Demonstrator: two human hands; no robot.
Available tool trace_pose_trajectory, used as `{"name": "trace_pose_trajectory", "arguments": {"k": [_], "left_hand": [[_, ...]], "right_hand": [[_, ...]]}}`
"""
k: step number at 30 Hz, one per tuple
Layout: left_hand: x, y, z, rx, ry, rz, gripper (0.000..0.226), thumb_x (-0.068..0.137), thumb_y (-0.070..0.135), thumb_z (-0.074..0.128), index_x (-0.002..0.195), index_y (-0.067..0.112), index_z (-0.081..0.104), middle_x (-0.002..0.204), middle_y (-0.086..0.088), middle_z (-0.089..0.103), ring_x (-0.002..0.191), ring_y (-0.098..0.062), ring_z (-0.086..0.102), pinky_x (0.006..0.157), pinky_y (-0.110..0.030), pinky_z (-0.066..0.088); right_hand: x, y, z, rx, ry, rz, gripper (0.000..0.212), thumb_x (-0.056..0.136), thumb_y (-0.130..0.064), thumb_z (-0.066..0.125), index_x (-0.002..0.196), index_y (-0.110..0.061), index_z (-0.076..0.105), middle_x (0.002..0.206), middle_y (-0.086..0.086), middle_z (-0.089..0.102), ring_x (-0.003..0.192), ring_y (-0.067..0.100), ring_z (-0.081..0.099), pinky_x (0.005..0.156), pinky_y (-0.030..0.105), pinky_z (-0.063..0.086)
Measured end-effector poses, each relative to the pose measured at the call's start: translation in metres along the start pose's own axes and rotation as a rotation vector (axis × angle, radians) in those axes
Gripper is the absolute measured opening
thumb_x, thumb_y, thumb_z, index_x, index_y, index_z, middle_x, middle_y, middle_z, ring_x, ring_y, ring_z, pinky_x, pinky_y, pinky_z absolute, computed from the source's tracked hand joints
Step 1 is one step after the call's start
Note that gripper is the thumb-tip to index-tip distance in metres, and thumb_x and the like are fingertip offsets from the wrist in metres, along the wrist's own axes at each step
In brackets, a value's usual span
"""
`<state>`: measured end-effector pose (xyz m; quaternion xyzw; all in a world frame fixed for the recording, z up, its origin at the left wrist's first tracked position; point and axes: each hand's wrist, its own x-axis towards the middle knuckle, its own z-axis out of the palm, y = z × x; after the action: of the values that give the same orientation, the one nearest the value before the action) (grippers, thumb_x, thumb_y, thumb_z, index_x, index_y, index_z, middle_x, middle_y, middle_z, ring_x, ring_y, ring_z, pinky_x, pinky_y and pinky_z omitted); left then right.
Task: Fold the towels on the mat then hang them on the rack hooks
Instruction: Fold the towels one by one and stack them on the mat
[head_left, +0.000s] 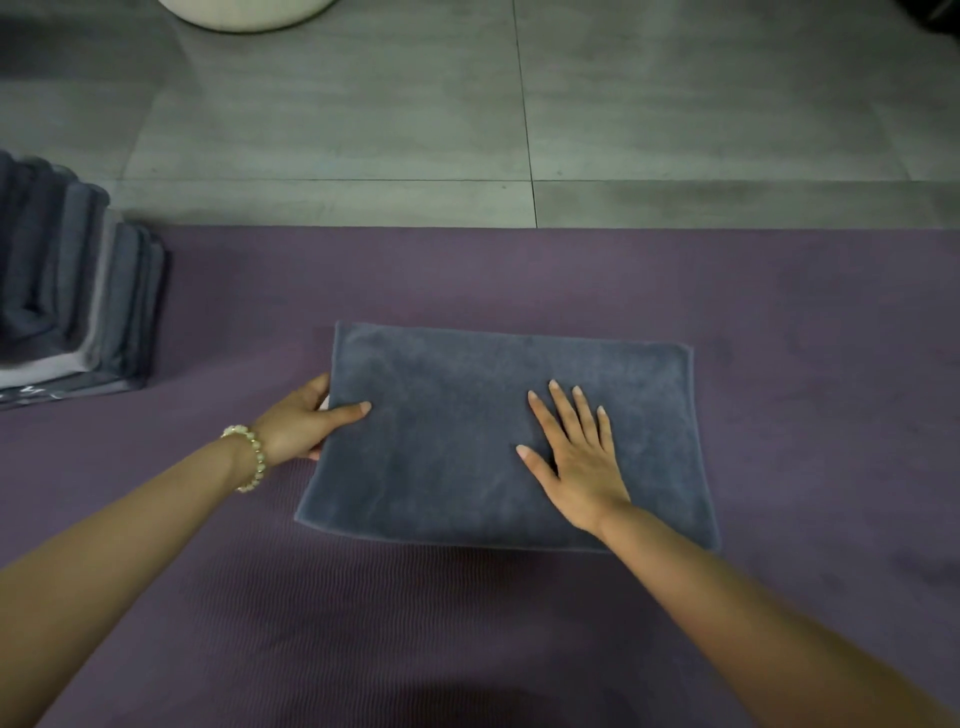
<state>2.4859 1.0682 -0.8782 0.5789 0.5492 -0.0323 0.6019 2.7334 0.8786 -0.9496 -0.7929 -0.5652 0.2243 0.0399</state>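
Observation:
A dark grey towel (457, 415) lies folded into a flat rectangle in the middle of the purple mat (467, 270). My left hand (306, 421) grips the towel's left edge, thumb on top and fingers tucked under it. My right hand (571, 452) lies flat on the towel's right half, fingers straight and spread, pressing it down. No rack or hooks are in view.
A stack of grey towels (72, 280) stands at the mat's left edge. Grey floor tiles (363, 119) run beyond the mat's far edge. A white round object (244, 13) sits at the top of the view.

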Motion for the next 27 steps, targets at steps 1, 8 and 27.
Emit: {"name": "trace_pose_trajectory", "arguments": {"k": [1,8,27], "left_hand": [[-0.004,0.011,0.007,-0.046,-0.012,0.045,0.052,0.086,0.036,0.067,0.132,0.036,0.044,0.115,0.01,0.065,0.1,-0.01,0.065,0.08,-0.034,0.056],[-0.031,0.098,0.108,-0.321,-0.339,0.291,0.055,0.093,0.019,0.056,0.136,0.043,0.033,0.098,-0.002,0.069,0.081,-0.02,0.068,0.063,-0.028,0.057],[0.014,0.004,0.177,0.883,0.17,0.6,0.081,0.072,0.077,-0.02,0.142,0.037,-0.019,0.151,0.018,-0.024,0.139,-0.01,-0.027,0.112,-0.029,-0.015]], "right_hand": [[0.0,0.0,-0.005,0.138,0.018,-0.008,0.064,0.095,-0.057,0.023,0.151,-0.032,0.007,0.154,-0.017,-0.011,0.143,0.006,-0.017,0.117,0.033,-0.015],[-0.004,0.028,-0.052,1.438,0.023,0.437,0.054,0.099,-0.051,0.028,0.104,-0.013,0.065,0.097,0.008,0.072,0.085,0.015,0.067,0.076,0.029,0.051],[-0.033,0.045,-0.039,0.722,0.479,0.33,0.018,0.096,-0.03,0.053,0.096,-0.011,0.052,0.079,-0.001,0.065,0.073,0.019,0.061,0.067,0.033,0.047]]}}
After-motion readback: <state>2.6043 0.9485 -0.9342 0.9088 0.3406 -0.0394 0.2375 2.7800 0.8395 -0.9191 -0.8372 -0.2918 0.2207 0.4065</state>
